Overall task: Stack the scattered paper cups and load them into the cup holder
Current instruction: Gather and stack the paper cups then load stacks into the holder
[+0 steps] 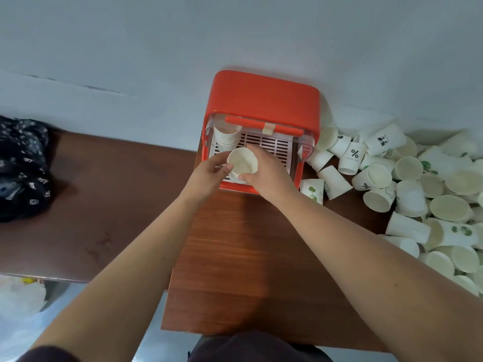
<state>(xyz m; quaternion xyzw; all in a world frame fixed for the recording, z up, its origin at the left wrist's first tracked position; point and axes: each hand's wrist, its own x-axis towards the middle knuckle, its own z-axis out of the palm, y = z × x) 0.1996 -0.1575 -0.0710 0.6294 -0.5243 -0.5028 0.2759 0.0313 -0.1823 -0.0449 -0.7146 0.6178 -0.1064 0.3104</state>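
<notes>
You face a pale wall (156, 48), and below it a brown wooden table (248, 257) runs across the view from left to right. On the table's right side lies the pile of scattered paper cups (418, 192), most tipped on their sides with the open mouths facing you, some plain white, some printed with green leaves or a black percent sign; the nearest of them touch the right wall of the cup holder. The orange cup holder (264, 100) stands at the back of the table against the wall, its front open toward you, with an orange bar handle (264, 126) across the top of the opening and a white slotted tray (271, 145) inside. A dark patterned cloth (21, 165) sits at the table's far left, well apart from everything else, and a white plastic bag (18, 296) shows below the table edge. Your left hand (206, 176) and your right hand (269, 171) meet over the holder's front. Both are closed on 1 paper cup (241, 163): the left thumb presses its left side, and the right thumb and fingers wrap its right side. The cup is held mouth up, above the tray's front left part. A second pale rim shows just beneath it; you cannot tell whether they are nested. Behind it, in the holder's back left corner, stands a nested stack of cups (226, 138).
</notes>
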